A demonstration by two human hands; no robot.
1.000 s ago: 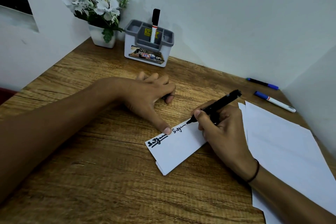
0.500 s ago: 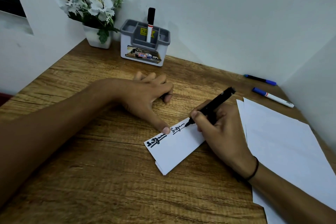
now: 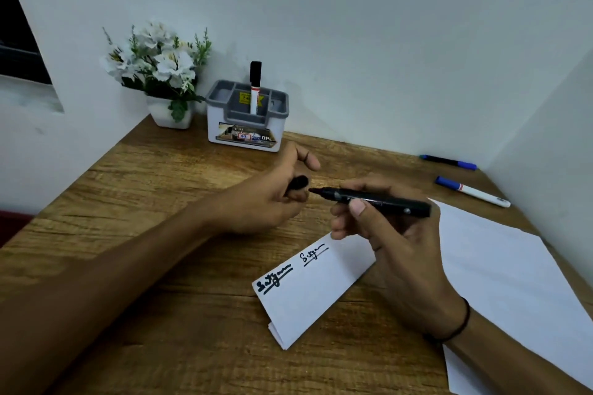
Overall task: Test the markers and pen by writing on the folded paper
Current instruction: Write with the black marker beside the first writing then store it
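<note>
Pinched between thumb and fingers, the black marker [image 3: 375, 200] lies level in the right hand [image 3: 398, 253], its bare tip pointing toward 9 o'clock at the cap [image 3: 297, 184] — a short black cylinder the left hand [image 3: 269, 199] has curled closed around. Tip and cap mouth sit just apart, so my read is that recapping is the step in hand. A slight misalignment could smear wet ink on the left fingers, or the smooth cap could slip out and roll across the grained wooden desk [image 3: 160, 208].

Toward 6 o'clock of the hands lies the folded paper [image 3: 308, 295], a crisp white wedge with layered edges, bearing two underlined scribbles — one bold, one thin. Nothing holds it down, so a brushing wrist might slide it. Flat white sheets [image 3: 507, 282] lie at 3 o'clock; a blue-capped marker [image 3: 471, 192] and a blue-ended pen [image 3: 449, 162] wait at 2 o'clock, untested I judge
</note>
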